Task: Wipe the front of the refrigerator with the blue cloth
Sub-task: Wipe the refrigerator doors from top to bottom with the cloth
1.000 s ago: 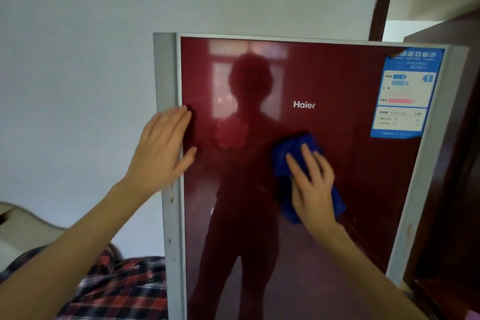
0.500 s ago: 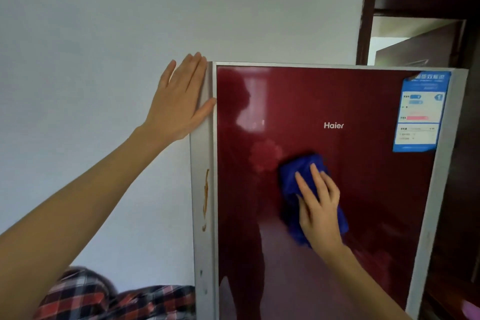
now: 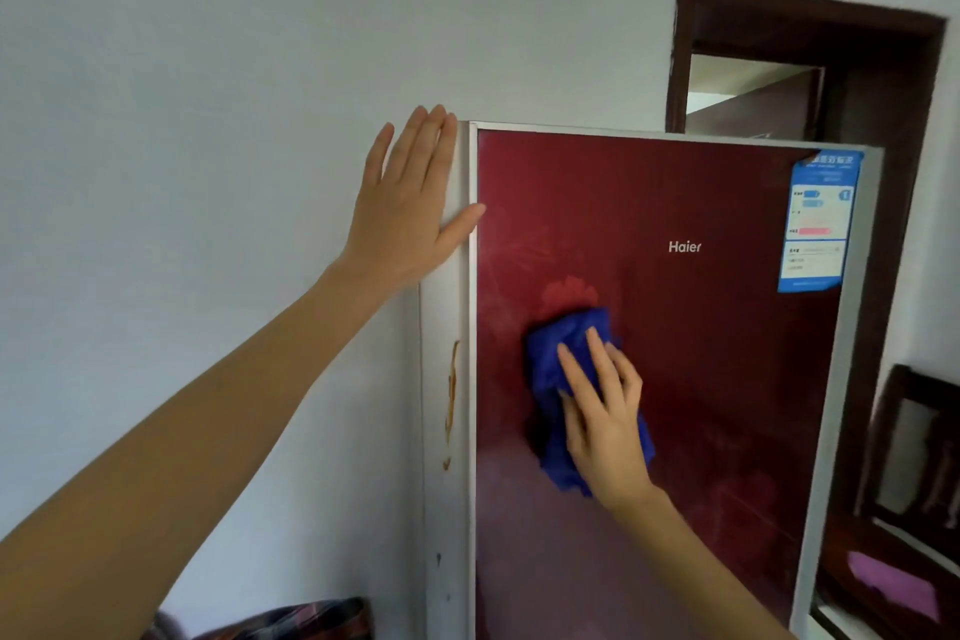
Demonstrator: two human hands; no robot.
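**Blue cloth on the red door**

Blue is the one cloth point(image 3: 563, 353) in sight, bunched and pressed flat against the glossy red front of the single refrigerator point(image 3: 727, 379), a little left of the door's middle. My right hand point(image 3: 605, 424) lies on top of it, fingers point(image 3: 576, 377) spread and pointing up, palm pinning the cloth to the door rather than gripping it. My left hand point(image 3: 410, 218) is well apart from the right, open and flat against the upper left side of the grey cabinet, thumb hooked over the front edge near the top corner.

One white "Haier" logo point(image 3: 684, 247) sits on the upper door, one blue-and-white energy label point(image 3: 821, 218) at the top right corner, one faint pale flower pattern point(image 3: 569, 290) just above the cloth. One rusty streak point(image 3: 451, 400) runs down the grey side panel.

Behind is a plain pale wall point(image 3: 208, 120). One dark wooden door frame point(image 3: 810, 26) stands behind the refrigerator on the right, dark wooden furniture point(image 3: 909, 509) beside it with something pink point(image 3: 891, 585) on it. Plaid fabric point(image 3: 291, 621) shows at the bottom edge.
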